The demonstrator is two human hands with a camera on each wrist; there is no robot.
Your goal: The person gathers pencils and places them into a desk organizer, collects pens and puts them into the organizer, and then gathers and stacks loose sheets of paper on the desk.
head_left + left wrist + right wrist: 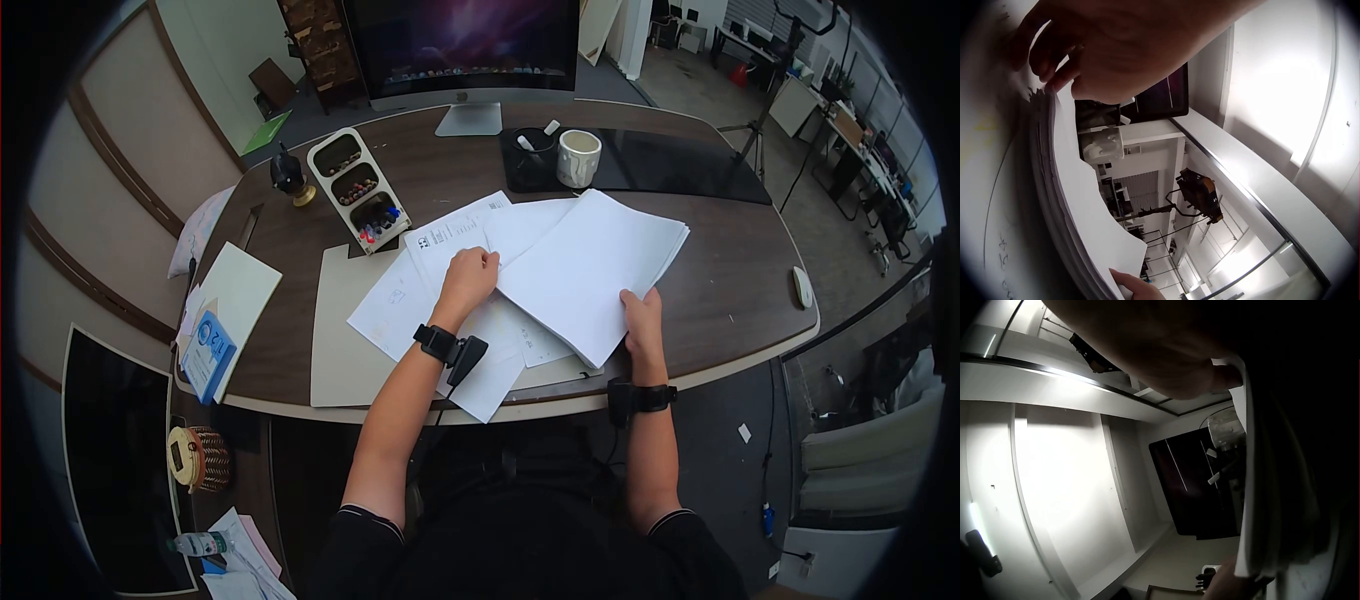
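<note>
A thick stack of white paper [590,275] is held tilted over the desk between both hands. My left hand [470,280] pinches the stack's left edge with curled fingers. At the lower right edge, my right hand [643,322] grips it, thumb on the top sheet. Beneath and to the left lie several loose printed sheets [450,240], fanned out and overlapping. The left wrist view shows the layered edges of the stack [1069,219] under the left hand [1129,47]. In the dark right wrist view, the right hand [1166,356] is at the stack's edge [1249,487].
A beige desk mat [340,350] lies under the loose sheets. Behind them stand a pen organizer [358,190], a cream mug [578,160], a black cup [535,145] and a monitor [460,50]. A white mouse [802,287] sits far right; a blue-labelled box [208,358] lies left.
</note>
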